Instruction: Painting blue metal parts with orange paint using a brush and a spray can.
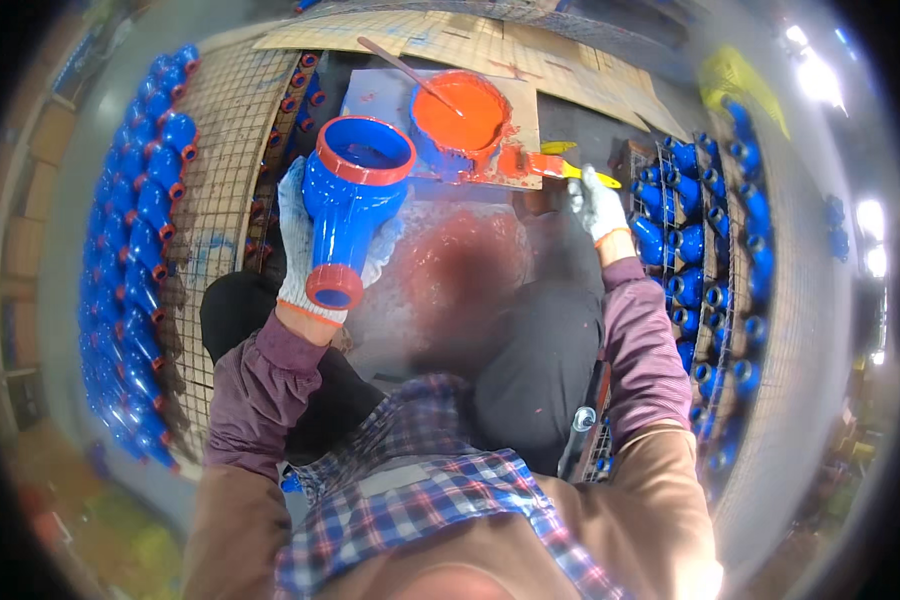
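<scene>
L hand (296,235), gloved, comes up from the lower L, forearm angled fwd and slightly R; it cups the blue fitting (355,205) from beneath, glove showing both sides, most of the palm hidden. Fitting is held up in front of the L knee: wide red-rimmed mouth away from the body & facing up, narrow red-rimmed end toward the body, above the wrist.

R hand (600,205), also gloved, is out fwd on the R, arm bent, wrist up, fingers closed round the yellow handle of a brush (577,173). Brush points L, its orange-coated end by the smear next to the pot; can't tell if it touches.

Pot (435,158) sits on a sheet (370,92), just beyond & R of the fitting, which overlaps it in view; orange paint (475,115) inside, w/ a stick (395,63) leaning over the far-L rim. Small yellow item (557,147) just past the brush.

Legs (540,365) bent btwn the arms. Far L, rows of blue parts (130,270), w/ a mesh panel (208,180) btwn them & the L arm. On the R, more parts (682,235) on a rack (727,300), close to the R forearm.
</scene>
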Action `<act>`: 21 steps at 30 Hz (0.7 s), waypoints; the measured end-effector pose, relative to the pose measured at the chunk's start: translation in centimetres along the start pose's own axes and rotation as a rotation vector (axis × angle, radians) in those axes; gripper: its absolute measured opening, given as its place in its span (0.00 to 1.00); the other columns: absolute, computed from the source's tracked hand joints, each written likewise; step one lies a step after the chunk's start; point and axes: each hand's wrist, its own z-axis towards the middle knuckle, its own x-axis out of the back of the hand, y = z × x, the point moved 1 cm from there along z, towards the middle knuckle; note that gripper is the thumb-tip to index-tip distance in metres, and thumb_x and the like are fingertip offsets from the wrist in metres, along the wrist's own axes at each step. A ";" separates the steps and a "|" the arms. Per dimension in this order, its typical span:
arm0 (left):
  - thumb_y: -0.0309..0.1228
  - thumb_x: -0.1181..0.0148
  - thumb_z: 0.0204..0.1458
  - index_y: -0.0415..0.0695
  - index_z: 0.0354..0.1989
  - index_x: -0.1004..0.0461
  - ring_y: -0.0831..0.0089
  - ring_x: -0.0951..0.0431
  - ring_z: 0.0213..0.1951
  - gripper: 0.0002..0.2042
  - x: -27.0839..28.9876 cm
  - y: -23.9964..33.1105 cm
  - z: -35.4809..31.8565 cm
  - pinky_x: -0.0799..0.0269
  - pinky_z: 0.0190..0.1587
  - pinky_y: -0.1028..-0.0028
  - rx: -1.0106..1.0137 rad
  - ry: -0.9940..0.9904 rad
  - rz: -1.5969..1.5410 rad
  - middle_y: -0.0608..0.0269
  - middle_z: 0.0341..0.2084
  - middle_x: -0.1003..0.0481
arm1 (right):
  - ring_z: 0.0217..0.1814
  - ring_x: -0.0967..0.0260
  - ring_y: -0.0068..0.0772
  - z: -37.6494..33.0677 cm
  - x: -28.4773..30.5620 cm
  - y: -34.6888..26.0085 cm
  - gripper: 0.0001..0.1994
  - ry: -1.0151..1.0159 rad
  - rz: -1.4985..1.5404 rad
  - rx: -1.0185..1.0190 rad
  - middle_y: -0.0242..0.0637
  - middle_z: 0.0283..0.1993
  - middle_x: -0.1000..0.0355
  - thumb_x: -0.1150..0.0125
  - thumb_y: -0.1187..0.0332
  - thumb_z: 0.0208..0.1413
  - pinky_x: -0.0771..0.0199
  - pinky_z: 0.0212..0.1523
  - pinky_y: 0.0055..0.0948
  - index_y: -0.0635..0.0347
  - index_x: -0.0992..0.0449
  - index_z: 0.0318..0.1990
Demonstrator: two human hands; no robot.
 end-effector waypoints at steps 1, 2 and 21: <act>0.62 0.48 0.54 0.54 0.58 0.32 0.60 0.21 0.47 0.30 -0.1 -0.1 0.1 0.20 0.46 0.57 -0.007 0.032 0.029 0.58 0.52 0.26 | 0.23 0.33 0.22 0.4 -0.2 0.8 0.11 -0.037 -0.005 0.004 0.33 0.29 0.26 0.39 0.60 0.63 0.34 0.21 0.19 0.57 0.26 0.44; 0.62 0.48 0.54 0.54 0.58 0.32 0.60 0.21 0.47 0.31 -0.2 -0.2 0.1 0.19 0.46 0.57 -0.014 0.064 0.058 0.58 0.51 0.25 | 0.23 0.32 0.22 0.8 -0.5 1.7 0.12 -0.002 0.023 -0.048 0.33 0.29 0.26 0.38 0.60 0.63 0.34 0.21 0.19 0.57 0.26 0.45; 0.35 0.31 0.45 0.38 0.67 0.43 0.59 0.32 0.47 0.40 -0.4 -3.7 2.5 0.22 0.40 0.69 0.231 -0.153 0.304 0.44 0.60 0.38 | 0.21 0.34 0.15 -33.2 16.6 5.7 0.11 0.349 -0.483 -0.269 0.27 0.27 0.28 0.45 0.62 0.65 0.39 0.19 0.17 0.61 0.23 0.41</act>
